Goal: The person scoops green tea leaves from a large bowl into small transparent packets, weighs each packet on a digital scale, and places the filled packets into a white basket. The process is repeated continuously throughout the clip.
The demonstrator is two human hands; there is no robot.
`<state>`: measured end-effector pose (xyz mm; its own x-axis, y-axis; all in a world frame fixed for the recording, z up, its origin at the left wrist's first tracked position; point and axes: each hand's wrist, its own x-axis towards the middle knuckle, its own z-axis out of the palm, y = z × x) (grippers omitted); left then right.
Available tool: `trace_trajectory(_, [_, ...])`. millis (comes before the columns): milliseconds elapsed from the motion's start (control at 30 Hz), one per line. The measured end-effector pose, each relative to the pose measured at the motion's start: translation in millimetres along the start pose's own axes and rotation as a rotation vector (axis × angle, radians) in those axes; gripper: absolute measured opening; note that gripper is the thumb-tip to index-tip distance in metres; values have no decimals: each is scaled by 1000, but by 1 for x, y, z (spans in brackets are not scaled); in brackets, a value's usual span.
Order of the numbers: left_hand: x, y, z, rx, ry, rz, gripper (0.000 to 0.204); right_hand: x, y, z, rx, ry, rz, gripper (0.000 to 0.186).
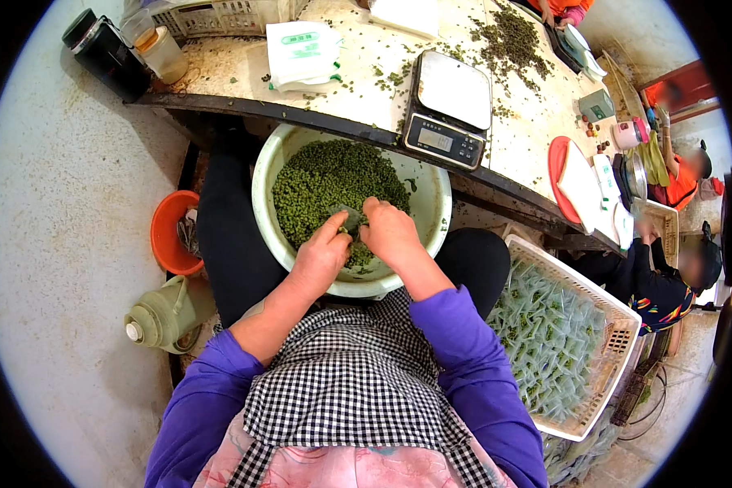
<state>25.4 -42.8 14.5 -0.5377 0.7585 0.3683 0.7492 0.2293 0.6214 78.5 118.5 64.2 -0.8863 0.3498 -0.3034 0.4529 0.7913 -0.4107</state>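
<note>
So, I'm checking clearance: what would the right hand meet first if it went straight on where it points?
The right hand would probably meet the green berries in the tub first, though their depth is hard to judge.

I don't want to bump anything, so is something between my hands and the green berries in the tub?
Nothing visible is. Your left hand and right hand are over the tub, at the green berries, holding what looks like a small clear bag. The scale is on the table, beyond the tub's rim.
</note>
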Motion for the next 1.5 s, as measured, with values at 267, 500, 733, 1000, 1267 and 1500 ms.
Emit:
trace_trajectory(267, [9, 9, -12, 5, -125, -206, 18, -12, 7, -23, 147, 131, -90, 33])
trace_trajectory(500, [11, 9, -16, 19, -288, -247, 19, 15, -1, 0, -108, -148, 34, 24])
trace_trajectory(733, [3, -1, -11, -54, -48, -136, 15, -2, 5, -27, 223, -65, -60, 25])
trace_trajectory(1000, [6, 12, -11, -57, -39, 11, 17, 10, 15, -5, -25, -54, -24, 24])
trace_trajectory(1267, [7, -16, -9, -631, 156, -580, 35, 3, 45, -42, 284, 71, -13, 16])
trace_trajectory(1500, [16, -47, 8, -532, 140, -647, 18, 42, 62, -138, 1029, 633, 80, 18])
